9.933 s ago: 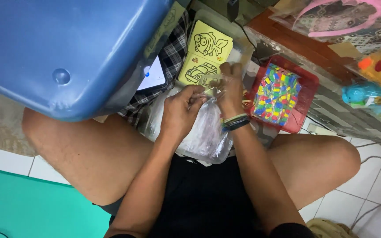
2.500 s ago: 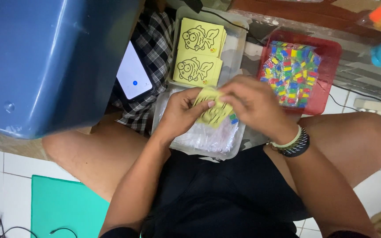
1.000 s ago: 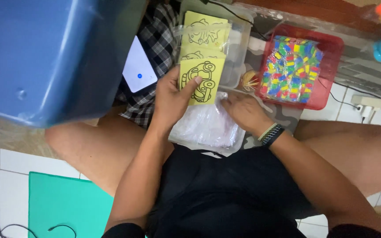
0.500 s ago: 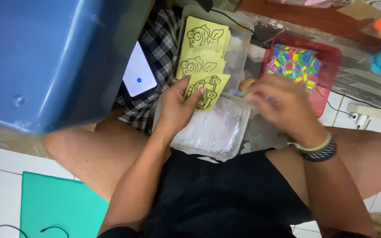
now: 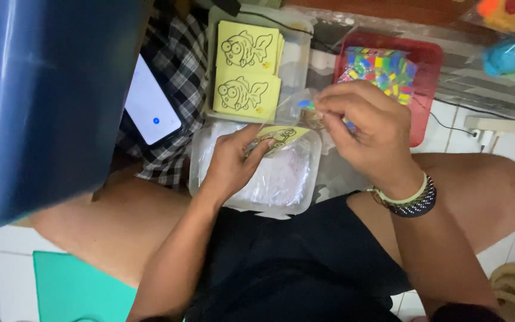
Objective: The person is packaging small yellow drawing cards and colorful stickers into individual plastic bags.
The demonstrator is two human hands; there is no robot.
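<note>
A thin yellow card printed with a line drawing is pinched at its lower edge by the left hand, over a clear plastic tub of bags. It is judged light, bendable and best gripped by its edges. Just right of that grip, the right hand is closed on a small clear plastic packet, near a red tray of coloured tiles.
</note>
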